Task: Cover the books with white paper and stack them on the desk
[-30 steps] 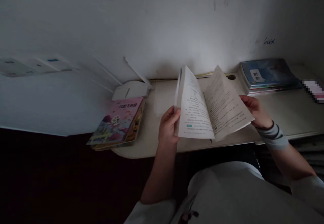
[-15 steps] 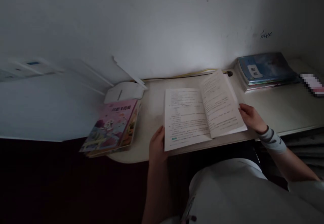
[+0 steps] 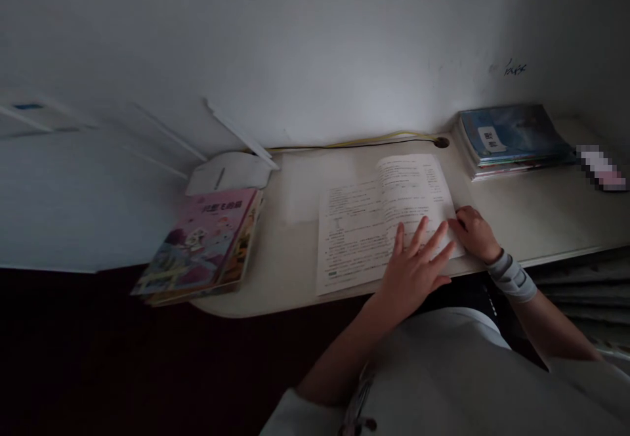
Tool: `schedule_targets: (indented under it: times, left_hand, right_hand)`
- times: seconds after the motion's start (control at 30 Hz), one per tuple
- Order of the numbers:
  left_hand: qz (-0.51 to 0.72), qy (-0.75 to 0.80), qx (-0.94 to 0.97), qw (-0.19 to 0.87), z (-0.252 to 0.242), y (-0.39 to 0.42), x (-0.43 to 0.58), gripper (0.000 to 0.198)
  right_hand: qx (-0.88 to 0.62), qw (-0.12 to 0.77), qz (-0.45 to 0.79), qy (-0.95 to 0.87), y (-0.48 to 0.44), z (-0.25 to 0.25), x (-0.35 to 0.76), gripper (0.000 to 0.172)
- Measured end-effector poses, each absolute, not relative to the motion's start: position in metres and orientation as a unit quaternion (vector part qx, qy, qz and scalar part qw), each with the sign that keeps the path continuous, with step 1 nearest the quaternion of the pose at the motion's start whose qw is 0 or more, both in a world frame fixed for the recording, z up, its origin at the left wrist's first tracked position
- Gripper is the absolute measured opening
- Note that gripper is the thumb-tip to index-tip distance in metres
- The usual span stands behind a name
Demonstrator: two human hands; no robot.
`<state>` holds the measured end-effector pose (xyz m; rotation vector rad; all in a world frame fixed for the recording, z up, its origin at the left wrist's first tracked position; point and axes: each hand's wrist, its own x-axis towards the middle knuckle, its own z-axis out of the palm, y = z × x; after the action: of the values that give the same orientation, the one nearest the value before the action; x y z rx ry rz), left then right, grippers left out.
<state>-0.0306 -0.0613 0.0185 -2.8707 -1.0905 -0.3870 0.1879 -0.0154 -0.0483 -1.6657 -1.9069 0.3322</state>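
An open book [image 3: 354,226] with printed text lies on the desk in front of me, its pages fairly flat. My left hand [image 3: 413,268] is open, fingers spread over the lower part of the right-hand page. At the book's right edge, my right hand [image 3: 476,234] is closed, with curled fingers and the thumb against the page edge. A grey band circles the right wrist. Part of the lower right page is hidden under the left hand.
A pink-covered picture book [image 3: 201,239] tops a pile at the desk's left end, before a white router [image 3: 229,172] with antennas. Blue-covered books [image 3: 512,134] are stacked at the back right, near a pixelated phone [image 3: 600,168]. A yellow cable [image 3: 354,140] runs along the wall.
My left hand has left the book's left edge and moved right onto the right-hand page, fingers spread. The raised right page is now lower and flatter. My right hand stays at the right edge.
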Motion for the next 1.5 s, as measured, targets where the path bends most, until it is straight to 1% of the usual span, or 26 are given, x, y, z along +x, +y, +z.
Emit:
schedule_targets:
  times: [0.1,0.2,0.27,0.33,0.4,0.47,0.53,0.63,0.7,0.77,0.83,0.93,0.97,1.0,1.1,1.17,1.23,1.5]
  left_hand:
    - [-0.043,-0.403,-0.914,0.007,0.004,-0.052,-0.021,0.056]
    - [-0.055,-0.493,-0.868,0.005,-0.008,-0.052,-0.045,0.066]
    - [-0.127,-0.53,-0.838,0.022,-0.004,-0.06,-0.062,0.072]
    - [-0.246,-0.527,-0.812,0.053,0.011,-0.074,-0.071,0.075]
    - [-0.376,-0.481,-0.787,0.084,0.031,-0.091,-0.071,0.071]
    - [-0.461,-0.412,-0.779,0.108,0.05,-0.103,-0.065,0.063]
    - [-0.482,-0.364,-0.789,0.11,0.061,-0.106,-0.058,0.06]
    - [-0.443,-0.392,-0.805,0.051,0.058,-0.087,-0.054,0.06]
    - [-0.383,-0.446,-0.809,-0.008,0.049,-0.063,-0.054,0.06]
    - [-0.284,-0.493,-0.821,-0.048,0.037,-0.036,-0.054,0.063]
    - [-0.167,-0.526,-0.83,-0.077,0.026,-0.015,-0.049,0.067]
    - [-0.041,-0.536,-0.836,-0.108,0.014,0.001,-0.034,0.07]
    - [-0.022,-0.535,-0.837,-0.109,0.011,0.003,-0.028,0.071]
    - [-0.014,-0.537,-0.837,-0.105,0.008,0.004,-0.023,0.07]
    - [-0.021,-0.55,-0.832,-0.074,0.002,0.004,-0.011,0.068]
    - [-0.031,-0.552,-0.831,-0.055,-0.001,0.004,-0.007,0.066]
    - [-0.037,-0.549,-0.834,-0.04,-0.004,0.005,-0.003,0.064]
    - [-0.039,-0.541,-0.84,-0.024,-0.012,0.005,0.006,0.05]
  right_hand:
    - [-0.612,0.325,0.179,-0.698,-0.018,-0.044,0.193,0.033]
    - [-0.602,0.36,0.283,-0.654,-0.019,-0.029,0.196,0.044]
    - [-0.589,0.391,0.354,-0.612,-0.017,-0.014,0.187,0.05]
    - [-0.561,0.429,0.416,-0.573,-0.011,0.002,0.166,0.054]
    - [-0.508,0.461,0.486,-0.542,-0.004,0.015,0.133,0.055]
    - [-0.435,0.452,0.571,-0.53,0.003,0.021,0.096,0.056]
    - [-0.385,0.428,0.633,-0.517,0.008,0.019,0.065,0.057]
    - [-0.368,0.394,0.656,-0.529,0.013,0.01,0.051,0.054]
    - [-0.395,0.37,0.619,-0.569,0.015,0.005,0.063,0.052]
    - [-0.462,0.321,0.523,-0.64,0.016,0.002,0.087,0.051]
    - [-0.546,0.244,0.359,-0.716,0.016,0.0,0.114,0.047]
    - [-0.626,0.147,0.122,-0.757,0.01,-0.006,0.148,0.032]
    - [-0.64,0.13,0.069,-0.754,0.007,-0.011,0.156,0.032]
    - [-0.653,0.116,0.033,-0.748,0.003,-0.016,0.163,0.038]
    - [-0.671,0.076,-0.007,-0.738,-0.009,-0.036,0.176,0.066]
    - [-0.663,0.057,-0.005,-0.747,-0.016,-0.047,0.18,0.074]
    - [-0.653,0.056,-0.006,-0.755,-0.02,-0.053,0.182,0.072]
    - [-0.644,0.075,-0.001,-0.762,-0.018,-0.054,0.187,0.055]
